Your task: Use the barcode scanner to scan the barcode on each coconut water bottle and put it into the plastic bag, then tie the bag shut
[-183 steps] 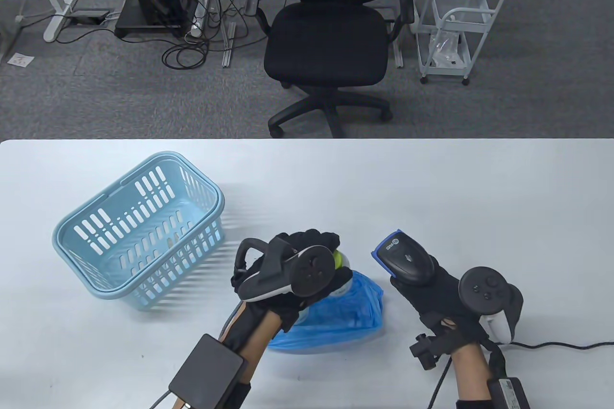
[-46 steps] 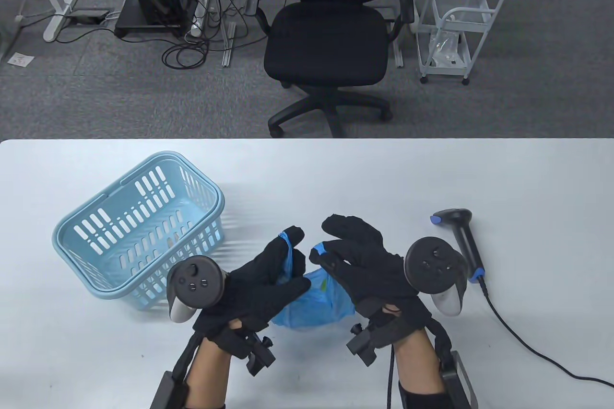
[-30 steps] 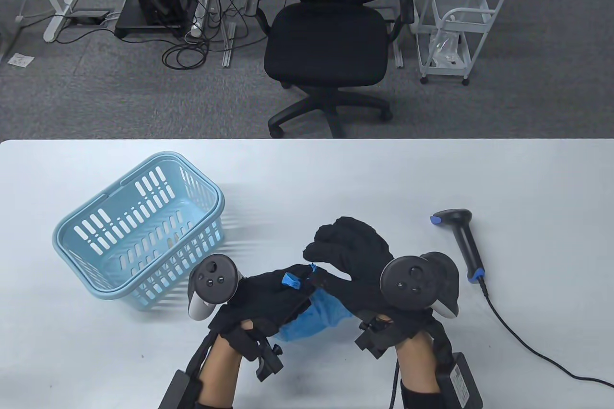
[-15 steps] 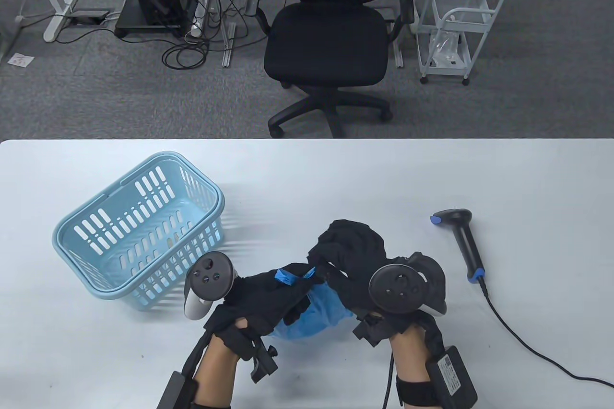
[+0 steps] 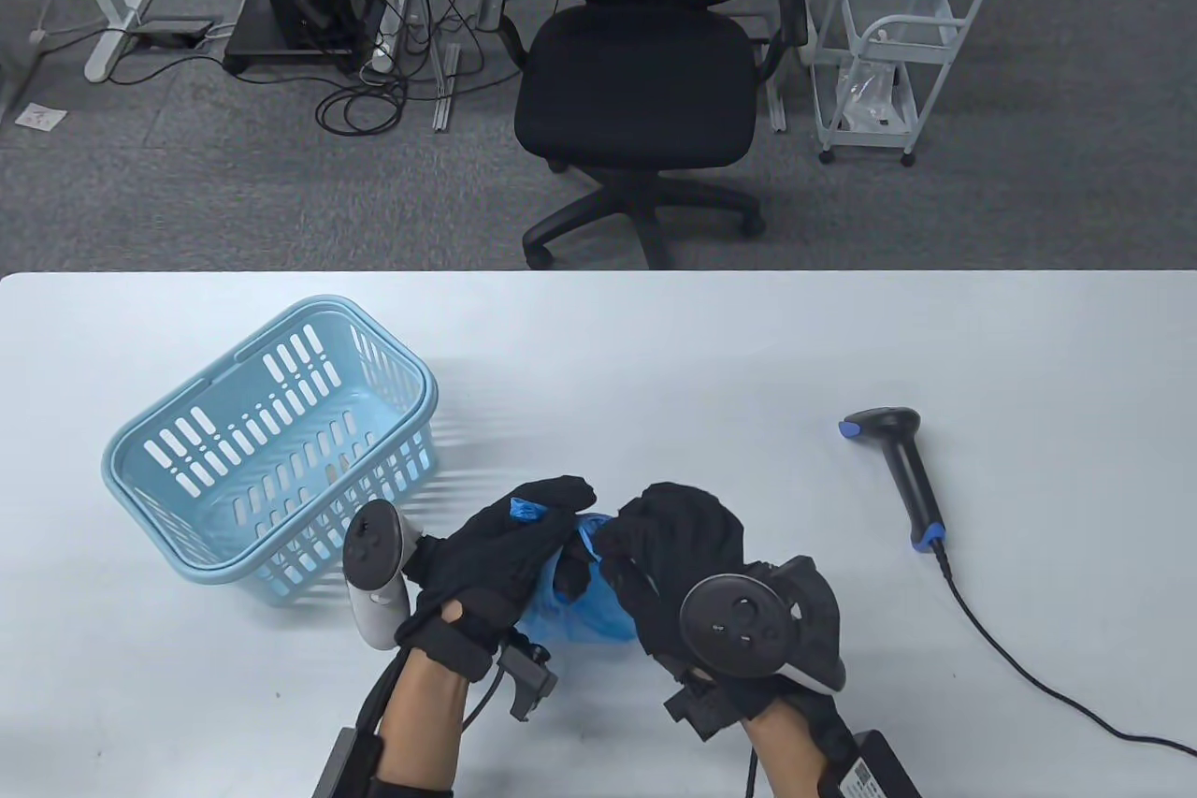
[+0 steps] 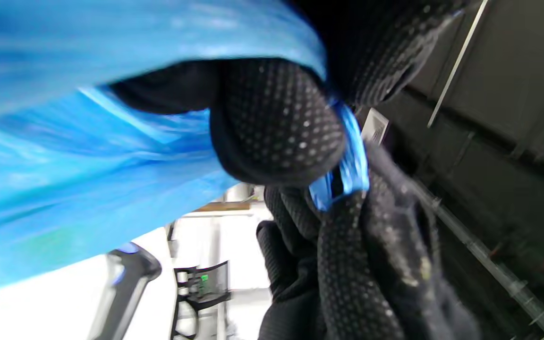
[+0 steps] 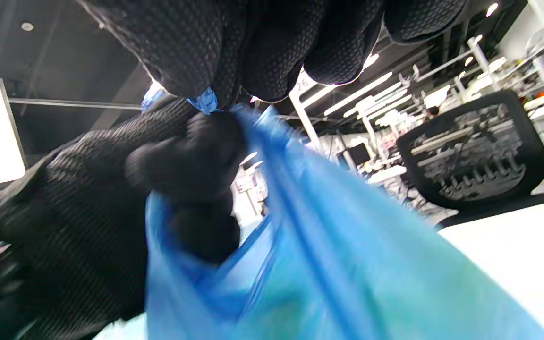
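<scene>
The blue plastic bag (image 5: 584, 606) sits near the table's front edge, bunched between both gloved hands, and shows close up as blue plastic bag (image 6: 64, 156) and blue plastic bag (image 7: 328, 264). My left hand (image 5: 524, 531) pinches one blue bag handle (image 5: 526, 510); the same handle (image 6: 343, 174) is squeezed between its fingers in the left wrist view. My right hand (image 5: 669, 536) grips the other bag handle (image 7: 206, 101) with curled fingers. No bottle is visible; a faint green shape shows through the plastic. The black barcode scanner (image 5: 902, 471) lies on the table to the right, untouched.
A light blue slotted basket (image 5: 271, 442) lies tilted on the table at the left. The scanner's cable (image 5: 1029, 676) trails to the right edge. A black office chair (image 5: 645, 78) and a white cart (image 5: 888, 40) stand beyond the table's far edge.
The scanner was set down earlier. Over the last second both hands, holding the bag's handles, shifted: the left hand rose and turned, and the right hand dropped toward the front, drawing the handles across each other.
</scene>
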A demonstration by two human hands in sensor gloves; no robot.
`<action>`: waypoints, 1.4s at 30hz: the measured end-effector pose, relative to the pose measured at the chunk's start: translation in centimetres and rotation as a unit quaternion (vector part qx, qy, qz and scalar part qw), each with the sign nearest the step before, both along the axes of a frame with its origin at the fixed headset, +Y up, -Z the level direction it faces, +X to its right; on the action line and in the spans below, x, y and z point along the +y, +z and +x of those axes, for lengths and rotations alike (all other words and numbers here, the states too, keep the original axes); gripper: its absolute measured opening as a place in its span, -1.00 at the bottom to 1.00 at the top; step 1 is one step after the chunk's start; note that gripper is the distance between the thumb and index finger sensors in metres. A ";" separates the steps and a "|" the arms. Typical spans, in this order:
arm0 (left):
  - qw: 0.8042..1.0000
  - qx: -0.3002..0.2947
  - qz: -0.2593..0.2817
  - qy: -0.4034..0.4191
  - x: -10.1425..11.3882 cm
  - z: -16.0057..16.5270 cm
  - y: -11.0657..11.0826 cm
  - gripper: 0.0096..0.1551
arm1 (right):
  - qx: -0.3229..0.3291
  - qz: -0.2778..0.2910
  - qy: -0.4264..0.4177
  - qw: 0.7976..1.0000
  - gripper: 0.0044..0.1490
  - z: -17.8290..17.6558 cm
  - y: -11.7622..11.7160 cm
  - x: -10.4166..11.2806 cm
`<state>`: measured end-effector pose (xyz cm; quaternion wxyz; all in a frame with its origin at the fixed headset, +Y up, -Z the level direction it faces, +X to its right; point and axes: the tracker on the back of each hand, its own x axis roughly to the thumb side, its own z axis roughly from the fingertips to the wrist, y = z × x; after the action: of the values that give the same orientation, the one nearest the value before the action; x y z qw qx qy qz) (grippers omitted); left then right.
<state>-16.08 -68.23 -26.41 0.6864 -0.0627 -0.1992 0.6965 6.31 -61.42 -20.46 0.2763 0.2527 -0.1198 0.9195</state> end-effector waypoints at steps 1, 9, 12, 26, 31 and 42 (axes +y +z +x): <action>0.999 0.000 0.019 -0.034 0.3 0.0 0.1 -0.61 | 0.005 -0.006 0.010 1.000 -0.52 -0.3 0.1 -0.5; 0.978 0.006 0.129 -0.162 2.5 -0.5 0.7 -0.65 | -0.049 -0.049 -0.033 0.997 0.00 1.3 -2.9 -3.3; 0.954 0.018 0.188 -0.233 3.8 0.4 1.5 -0.64 | 0.008 -0.131 -0.048 0.990 -0.09 0.5 -4.5 -4.8; 0.898 0.193 0.334 -0.211 2.4 1.0 2.9 -0.65 | 0.106 -0.254 -0.189 0.942 -0.27 1.8 -5.8 -7.9; 0.945 0.119 0.277 -0.129 2.0 0.3 2.2 -0.66 | 0.063 -0.230 -0.323 0.916 -0.01 3.4 -6.2 -7.5; 0.940 0.093 0.271 -0.183 2.1 0.1 2.4 -0.54 | -0.052 -0.113 -0.254 0.959 -0.55 4.3 -4.9 -3.9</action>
<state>-15.95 -66.09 -24.06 0.8086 0.1552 -0.3009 0.4813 10.63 -65.32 -25.33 0.5213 0.1330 -0.0896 0.8382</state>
